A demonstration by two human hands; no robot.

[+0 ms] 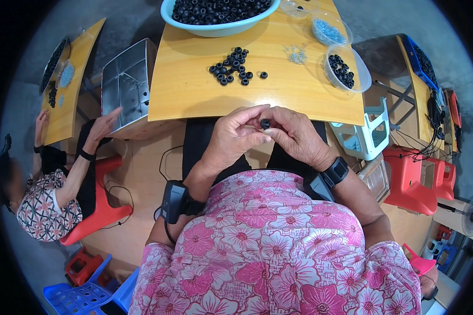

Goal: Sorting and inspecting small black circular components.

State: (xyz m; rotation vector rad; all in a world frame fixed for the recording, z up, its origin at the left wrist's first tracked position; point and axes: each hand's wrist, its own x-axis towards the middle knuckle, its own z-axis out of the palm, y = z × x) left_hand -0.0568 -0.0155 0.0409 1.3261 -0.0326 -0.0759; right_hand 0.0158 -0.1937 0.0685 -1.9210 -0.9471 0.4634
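Observation:
Just off the near edge of the wooden table, my left hand (234, 137) and my right hand (298, 135) meet, fingertips pinched round a small black ring-shaped part (265, 124). Both hands are closed on it. Whether a smaller piece is in the fingers too, I cannot make out. Beyond them on the table lies a loose pile of the same black ring-shaped parts (231, 66), with a few strays at its right. To its right is a scatter of tiny clear pieces (296, 54).
A light blue basin (220, 29) heaped with black parts stands at the table's far side. Clear tubs with black parts (341, 72) and clear pieces (328, 32) sit at its right. An open metal-lined box (125, 79) adjoins the left edge. Another person (52, 205) works further left.

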